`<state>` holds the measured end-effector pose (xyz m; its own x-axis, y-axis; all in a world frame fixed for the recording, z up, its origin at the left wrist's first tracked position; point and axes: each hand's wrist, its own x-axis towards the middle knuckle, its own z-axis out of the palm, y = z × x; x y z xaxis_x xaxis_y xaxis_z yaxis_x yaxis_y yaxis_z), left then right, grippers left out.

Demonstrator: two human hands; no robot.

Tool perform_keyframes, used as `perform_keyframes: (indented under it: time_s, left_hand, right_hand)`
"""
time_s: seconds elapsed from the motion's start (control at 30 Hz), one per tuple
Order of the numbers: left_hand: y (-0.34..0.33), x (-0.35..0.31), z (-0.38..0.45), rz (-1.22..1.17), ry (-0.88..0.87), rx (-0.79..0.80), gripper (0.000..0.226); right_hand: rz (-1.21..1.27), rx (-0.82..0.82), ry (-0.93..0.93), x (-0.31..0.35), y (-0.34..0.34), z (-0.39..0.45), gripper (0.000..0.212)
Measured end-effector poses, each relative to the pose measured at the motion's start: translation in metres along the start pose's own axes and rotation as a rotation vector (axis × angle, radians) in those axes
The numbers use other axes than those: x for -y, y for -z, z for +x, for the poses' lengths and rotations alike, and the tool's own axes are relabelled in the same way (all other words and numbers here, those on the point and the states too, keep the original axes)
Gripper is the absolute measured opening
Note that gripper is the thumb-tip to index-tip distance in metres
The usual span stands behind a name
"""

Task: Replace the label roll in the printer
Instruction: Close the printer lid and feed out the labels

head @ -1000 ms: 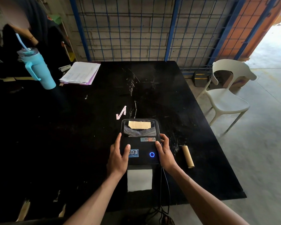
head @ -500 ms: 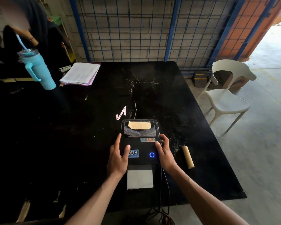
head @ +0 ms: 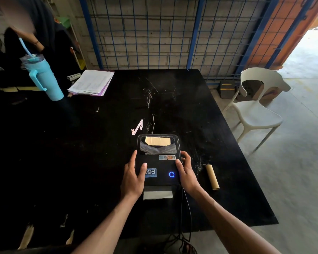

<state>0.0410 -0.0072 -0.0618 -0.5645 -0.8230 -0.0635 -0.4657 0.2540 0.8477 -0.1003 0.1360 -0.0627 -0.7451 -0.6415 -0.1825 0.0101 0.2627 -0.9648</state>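
The black label printer (head: 159, 166) sits near the table's front edge with its lid down and a blue ring light lit. Through its clear window I see a brown roll (head: 157, 141). A short white label strip (head: 157, 195) sticks out of the front slot. My left hand (head: 133, 177) grips the printer's left side, thumb resting on the lid. My right hand (head: 186, 173) grips the right side the same way. An empty cardboard core (head: 212, 176) lies on the table just right of my right hand.
On the black table (head: 81, 153) are a blue tumbler (head: 44, 79) and a paper stack (head: 92, 82) at the far left, with a small paper scrap (head: 137, 127) behind the printer. A cable (head: 182, 217) runs off the front edge. A white chair (head: 257, 110) stands right; a person stands far left.
The white label strip at the printer's front slot is much shorter than before. Both hands have stayed on the printer's sides.
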Motion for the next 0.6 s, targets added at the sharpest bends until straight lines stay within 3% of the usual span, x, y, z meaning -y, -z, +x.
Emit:
perform_keyframes:
  time_s: [0.23, 0.6]
  left_hand:
    - [0.0006, 0.0006, -0.0001, -0.001, 0.006, 0.012, 0.064]
    - [0.0007, 0.0011, -0.0015, -0.006, 0.016, 0.035, 0.073]
  right_hand:
    - [-0.008, 0.001, -0.011, 0.0015, 0.0001, -0.0007, 0.039]
    - [-0.047, -0.009, -0.048, 0.0092, 0.0002, -0.0061, 0.042]
